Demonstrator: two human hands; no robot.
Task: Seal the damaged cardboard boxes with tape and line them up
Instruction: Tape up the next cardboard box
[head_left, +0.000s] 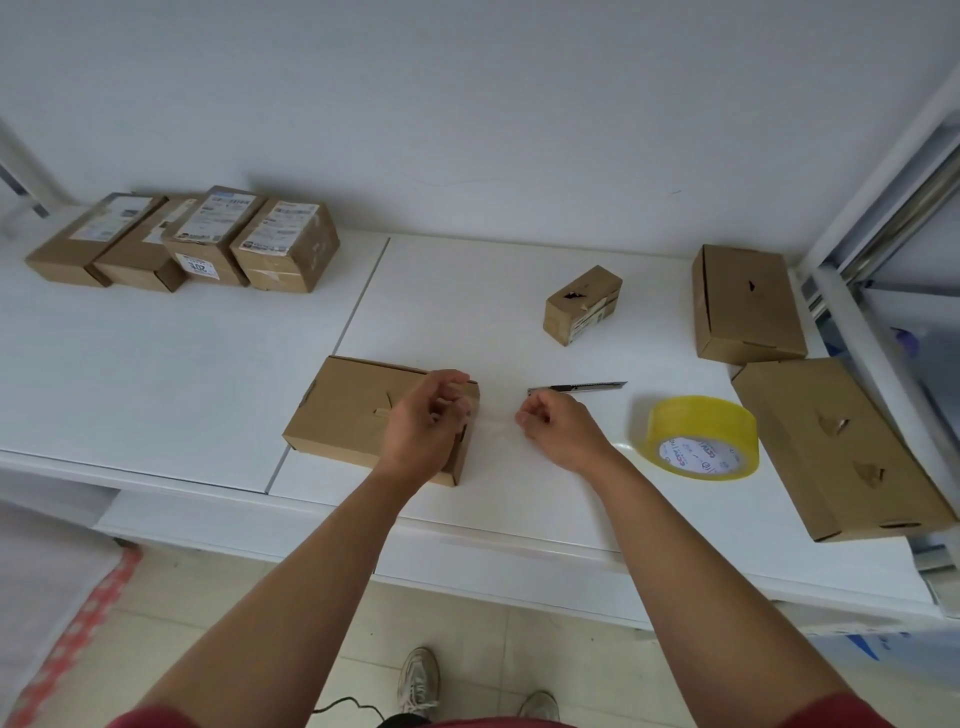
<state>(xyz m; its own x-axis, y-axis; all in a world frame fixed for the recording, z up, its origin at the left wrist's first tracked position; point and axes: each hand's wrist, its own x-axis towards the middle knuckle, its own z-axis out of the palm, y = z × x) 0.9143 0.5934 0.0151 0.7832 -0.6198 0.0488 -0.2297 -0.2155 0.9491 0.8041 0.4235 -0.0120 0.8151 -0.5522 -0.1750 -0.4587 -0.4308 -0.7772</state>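
A flat cardboard box (343, 410) with a torn slit in its top lies on the white table (182, 374) in front of me. My left hand (426, 426) hovers over the box's right end, pinching one end of a clear strip of tape (493, 423). My right hand (556, 426) pinches the other end, just right of the box. The strip is stretched between both hands. A yellow tape roll (698, 436) lies to the right of my right hand. A grey utility knife (587, 387) rests just behind my right hand.
Three damaged boxes sit to the right: a small one (582, 306), a medium one (748, 306) and a large one (841, 447) at the table's right edge. Several labelled boxes (197, 244) stand in a row at the far left by the wall.
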